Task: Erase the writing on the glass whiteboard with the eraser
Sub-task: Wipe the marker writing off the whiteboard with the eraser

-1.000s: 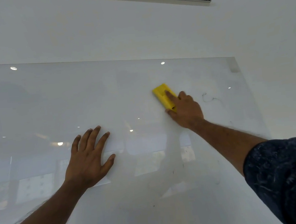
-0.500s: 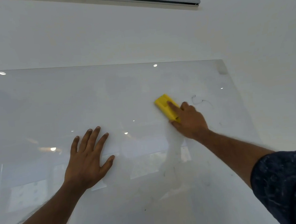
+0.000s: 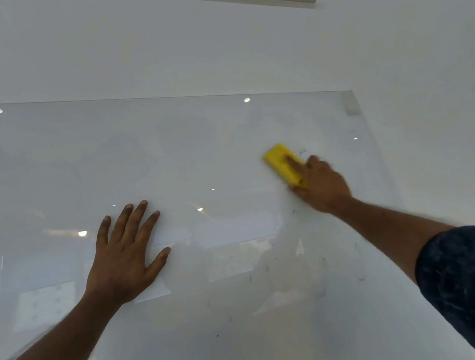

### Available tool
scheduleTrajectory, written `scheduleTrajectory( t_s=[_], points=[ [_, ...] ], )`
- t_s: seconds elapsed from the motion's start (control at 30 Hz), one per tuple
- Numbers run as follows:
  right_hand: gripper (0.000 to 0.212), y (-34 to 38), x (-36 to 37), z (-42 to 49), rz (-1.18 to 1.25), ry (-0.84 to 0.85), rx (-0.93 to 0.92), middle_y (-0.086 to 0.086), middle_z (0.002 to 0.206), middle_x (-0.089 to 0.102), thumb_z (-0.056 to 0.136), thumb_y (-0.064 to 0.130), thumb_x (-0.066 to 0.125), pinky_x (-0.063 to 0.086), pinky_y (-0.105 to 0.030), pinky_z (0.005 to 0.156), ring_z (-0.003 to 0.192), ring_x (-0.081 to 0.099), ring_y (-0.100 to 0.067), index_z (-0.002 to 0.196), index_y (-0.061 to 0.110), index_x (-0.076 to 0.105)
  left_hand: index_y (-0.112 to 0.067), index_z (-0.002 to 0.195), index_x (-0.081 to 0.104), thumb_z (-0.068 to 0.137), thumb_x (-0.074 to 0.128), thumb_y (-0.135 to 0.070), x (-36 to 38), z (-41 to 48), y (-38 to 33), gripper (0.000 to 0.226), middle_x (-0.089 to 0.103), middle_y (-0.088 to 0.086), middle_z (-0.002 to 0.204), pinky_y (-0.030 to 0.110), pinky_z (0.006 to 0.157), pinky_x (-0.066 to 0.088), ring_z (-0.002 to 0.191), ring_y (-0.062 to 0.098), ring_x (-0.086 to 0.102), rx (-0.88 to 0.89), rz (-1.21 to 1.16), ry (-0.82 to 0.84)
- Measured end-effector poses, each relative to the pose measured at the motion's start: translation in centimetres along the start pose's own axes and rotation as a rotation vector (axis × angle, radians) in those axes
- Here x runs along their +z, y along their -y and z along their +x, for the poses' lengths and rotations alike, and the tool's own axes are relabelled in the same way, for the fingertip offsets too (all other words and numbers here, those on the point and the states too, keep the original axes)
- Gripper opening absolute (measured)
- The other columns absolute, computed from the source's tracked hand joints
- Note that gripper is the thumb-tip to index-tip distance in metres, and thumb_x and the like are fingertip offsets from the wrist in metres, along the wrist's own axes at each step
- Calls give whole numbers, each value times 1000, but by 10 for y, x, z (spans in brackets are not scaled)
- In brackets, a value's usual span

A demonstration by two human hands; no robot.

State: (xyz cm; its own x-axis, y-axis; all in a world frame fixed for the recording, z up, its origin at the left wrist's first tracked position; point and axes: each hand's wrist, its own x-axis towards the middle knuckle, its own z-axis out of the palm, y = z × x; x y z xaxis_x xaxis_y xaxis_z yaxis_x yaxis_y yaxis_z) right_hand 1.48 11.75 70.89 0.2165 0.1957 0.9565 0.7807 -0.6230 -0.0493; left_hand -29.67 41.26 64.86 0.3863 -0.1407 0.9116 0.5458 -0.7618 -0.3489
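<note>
Glass whiteboard [image 3: 168, 146]: on a white wall, mirroring ceiling lights.
Left hand [image 3: 124, 259]: flat on the glass, fingers spread, below mid-board.
Right hand [image 3: 323, 188]: gripping the eraser [image 3: 280, 163], forefinger along its back.
Eraser: yellow, against the glass, near the right edge.
Writing [image 3: 303, 151]: faint squiggle beside it.

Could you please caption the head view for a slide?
Right hand holds yellow eraser against glass whiteboard; left hand lies flat on it.

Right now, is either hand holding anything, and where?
The right hand grips the yellow eraser by its lower end, index finger on its back. The left hand holds nothing.
</note>
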Motion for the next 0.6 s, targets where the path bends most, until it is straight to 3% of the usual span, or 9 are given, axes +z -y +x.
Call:
scheduleTrajectory(
  t_s=[0.07,0.1,0.17,0.27,0.4,0.6],
  points=[
    [71,-29,1,6,149,3,358,-19,127,39,91,47,52,45,-46,86,112,46,-41,150,40,13,-17,152,38,91,33,-60,0,0,0,75,26,8,164,56,122,14,152,31,23,-4,-5,-1],
    [71,-35,3,3,193,-2,449,-20,127,39,91,47,51,44,-46,86,112,45,-42,150,38,13,-17,153,38,91,33,-60,-1,0,0,75,26,8,165,56,122,14,152,31,23,-6,-8,-1],
    [72,-33,12,-9,163,-23,415,-21,124,39,91,46,53,45,-45,82,107,46,-42,151,33,14,-17,153,38,91,34,-60,0,-2,0,75,26,7,165,57,122,16,152,30,24,3,-9,0],
    [73,-21,21,-26,113,-45,110,-18,116,42,90,46,56,47,-44,76,99,49,-39,151,30,20,-18,152,38,91,35,-59,3,-9,2,74,26,6,165,57,121,17,152,29,24,5,-3,-15],
    [70,-42,11,-18,-22,-8,-72,-8,111,41,90,53,50,49,-39,69,96,48,-31,150,40,15,-19,152,39,90,37,-60,8,-8,2,74,26,3,165,56,122,16,152,26,23,-8,-15,-49],
    [72,-61,2,27,215,-1,422,-19,125,39,91,48,52,45,-45,88,110,48,-43,151,34,14,-24,154,36,91,36,-63,9,-3,0,74,23,-1,166,53,122,17,153,22,20,-3,-26,-46]
  ],
)
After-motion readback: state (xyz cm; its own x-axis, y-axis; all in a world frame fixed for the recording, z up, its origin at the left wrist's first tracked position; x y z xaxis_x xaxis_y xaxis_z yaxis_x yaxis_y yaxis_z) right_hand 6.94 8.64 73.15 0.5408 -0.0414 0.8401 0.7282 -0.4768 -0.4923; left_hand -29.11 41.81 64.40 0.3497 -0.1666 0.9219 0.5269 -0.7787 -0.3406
